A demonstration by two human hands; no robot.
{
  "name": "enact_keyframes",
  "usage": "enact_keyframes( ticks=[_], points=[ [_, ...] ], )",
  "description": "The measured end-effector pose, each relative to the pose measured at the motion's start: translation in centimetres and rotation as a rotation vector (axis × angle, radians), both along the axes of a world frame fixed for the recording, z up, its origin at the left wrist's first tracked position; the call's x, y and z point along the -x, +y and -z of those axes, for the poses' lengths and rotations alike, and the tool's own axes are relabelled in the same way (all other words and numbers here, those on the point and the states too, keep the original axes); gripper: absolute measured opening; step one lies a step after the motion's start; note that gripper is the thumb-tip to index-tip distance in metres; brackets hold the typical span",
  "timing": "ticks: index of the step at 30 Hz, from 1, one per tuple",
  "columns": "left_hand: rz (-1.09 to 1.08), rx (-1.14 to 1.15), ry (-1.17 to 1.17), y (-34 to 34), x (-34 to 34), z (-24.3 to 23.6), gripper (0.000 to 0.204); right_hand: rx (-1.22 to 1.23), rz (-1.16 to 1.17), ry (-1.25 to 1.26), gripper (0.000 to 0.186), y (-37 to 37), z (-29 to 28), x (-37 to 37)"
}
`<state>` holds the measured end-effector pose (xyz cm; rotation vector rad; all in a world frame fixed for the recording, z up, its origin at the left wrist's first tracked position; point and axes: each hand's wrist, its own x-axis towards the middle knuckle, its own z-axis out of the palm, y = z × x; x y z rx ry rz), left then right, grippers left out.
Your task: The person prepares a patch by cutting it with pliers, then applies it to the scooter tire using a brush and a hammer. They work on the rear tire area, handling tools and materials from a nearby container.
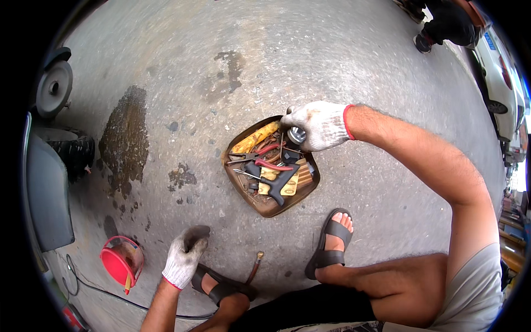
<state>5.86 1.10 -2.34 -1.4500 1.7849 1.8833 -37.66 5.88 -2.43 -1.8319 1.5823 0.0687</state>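
My right hand (318,125), in a white knit glove with a red cuff, is over the far right corner of a rusty metal tray (267,212). Its fingers are curled around a round, dark-rimmed thing with a shiny silver face (297,135), partly hidden by the glove. Inside the tray lie red-handled pliers (271,165), a black T-shaped handle (281,182), a worn yellow piece (255,138), yellow cards (291,187) and several small metal parts. My left hand (185,255), gloved alike with dirty fingertips, hangs above my left sandal; its loosely bent fingers are apart and nothing shows in them.
A short hose with a brass fitting (258,264) lies between my feet. At the left stand a red bucket (117,264), a wheel-like disc (54,87) and a grey panel (48,193); a black cable (119,299) crosses the ground. Another person (451,25) and a white car (498,83) are far right.
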Motion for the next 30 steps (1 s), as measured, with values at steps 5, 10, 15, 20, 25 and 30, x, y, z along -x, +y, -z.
enact_keyframes(
  ticks=[5,10,15,20,25,30],
  points=[
    [0.436,0.259,-0.123,-4.7,6.3,-7.3,0.033,-0.050,-0.009,0.082,0.040,2.6,-2.8,2.5],
    [0.936,0.712,-0.032,-5.6,14.2,-8.1,0.032,-0.189,0.109,0.005,0.033,5.8,-5.4,2.4],
    [1.235,1.025,0.154,-3.3,23.3,0.0,0.031,-0.201,0.147,-0.078,0.033,10.1,-2.1,1.8],
    [1.160,1.160,0.160,-0.5,28.3,6.5,0.030,-0.255,0.143,-0.105,0.033,10.8,-2.5,1.7],
    [0.996,1.160,0.175,0.1,26.9,8.5,0.031,-0.239,0.184,-0.181,0.036,10.9,-2.0,1.9],
    [0.872,1.040,0.143,1.0,28.6,9.6,0.023,-0.312,0.167,-0.090,0.036,11.5,-2.0,2.2]
  ],
)
